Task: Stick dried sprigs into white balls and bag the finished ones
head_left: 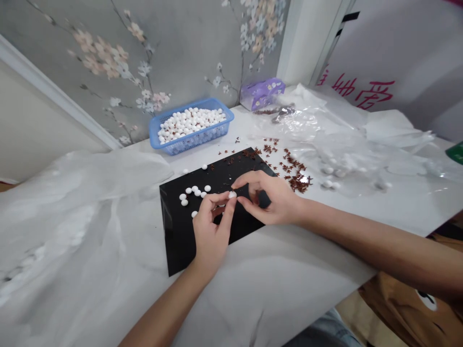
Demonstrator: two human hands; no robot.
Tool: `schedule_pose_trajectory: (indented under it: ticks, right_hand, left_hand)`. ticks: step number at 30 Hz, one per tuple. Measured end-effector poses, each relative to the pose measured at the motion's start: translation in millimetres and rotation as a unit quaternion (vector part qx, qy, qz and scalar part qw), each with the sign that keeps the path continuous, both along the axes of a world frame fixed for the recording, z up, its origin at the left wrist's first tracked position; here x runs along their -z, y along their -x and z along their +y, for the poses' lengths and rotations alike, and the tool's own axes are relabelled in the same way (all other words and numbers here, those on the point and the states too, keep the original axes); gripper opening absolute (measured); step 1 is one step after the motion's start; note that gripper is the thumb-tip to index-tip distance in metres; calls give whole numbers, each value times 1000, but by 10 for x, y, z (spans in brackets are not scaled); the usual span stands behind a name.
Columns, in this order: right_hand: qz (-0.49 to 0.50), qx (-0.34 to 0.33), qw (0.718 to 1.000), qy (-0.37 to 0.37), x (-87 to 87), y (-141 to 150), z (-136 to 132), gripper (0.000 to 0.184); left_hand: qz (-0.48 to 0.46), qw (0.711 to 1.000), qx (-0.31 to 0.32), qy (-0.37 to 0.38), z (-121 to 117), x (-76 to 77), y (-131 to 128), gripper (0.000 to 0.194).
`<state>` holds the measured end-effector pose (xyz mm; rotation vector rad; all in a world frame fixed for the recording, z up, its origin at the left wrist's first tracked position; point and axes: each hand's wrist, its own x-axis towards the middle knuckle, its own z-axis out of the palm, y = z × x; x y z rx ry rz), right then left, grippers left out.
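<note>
My left hand (211,231) and my right hand (269,197) meet above a black board (188,241). Between their fingertips is a small white bead (232,194). My left thumb and forefinger pinch it, and my right thumb and forefinger close on it from the other side. Several loose white beads (191,193) lie on the board to the left of my hands. Small red-brown star-shaped pieces (294,171) are scattered beyond the board's far edge.
A blue plastic basket (191,144) full of white beads stands at the back. Behind it is a purple tissue box (262,94). Crumpled clear plastic (343,144) with some beads covers the right of the white marble-look table (271,279). White plastic sheeting (72,207) lies at left.
</note>
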<state>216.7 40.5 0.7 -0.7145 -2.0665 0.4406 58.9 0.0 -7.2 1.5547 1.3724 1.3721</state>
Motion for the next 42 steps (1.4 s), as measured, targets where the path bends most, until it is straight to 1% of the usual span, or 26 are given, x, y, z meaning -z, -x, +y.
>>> schedule_pose_trajectory:
  ticks: [2, 4, 9, 13, 22, 31, 39, 42]
  right_hand:
    - [-20, -24, 999, 7, 9, -5, 13, 34]
    - [-33, -31, 999, 1, 27, -4, 26, 33]
    - [-39, 0, 999, -26, 68, 9, 31, 27]
    - [-46, 0, 998, -32, 77, 16, 26, 26]
    - [-48, -23, 998, -13, 56, 15, 39, 28]
    - [-35, -33, 999, 2, 88, 12, 57, 26]
    - [-43, -34, 998, 20, 37, 10, 41, 24]
    - [-48, -33, 998, 40, 21, 8, 37, 25]
  left_hand:
    - [-2, 1000, 4, -2, -7, -1, 0, 8]
    - [-2, 1000, 11, -8, -12, 1, -1, 7]
    - [-3, 1000, 14, -18, -5, 4, -4, 5]
    - [-1, 1000, 13, -20, 10, 7, -7, 5]
    - [10, 1000, 19, -13, 17, 15, 5, 5]
    - [19, 1000, 15, 0, 18, -2, 5, 8]
    - [27, 999, 21, 7, 14, -9, -3, 8]
    - [33, 999, 23, 13, 13, -20, -7, 9]
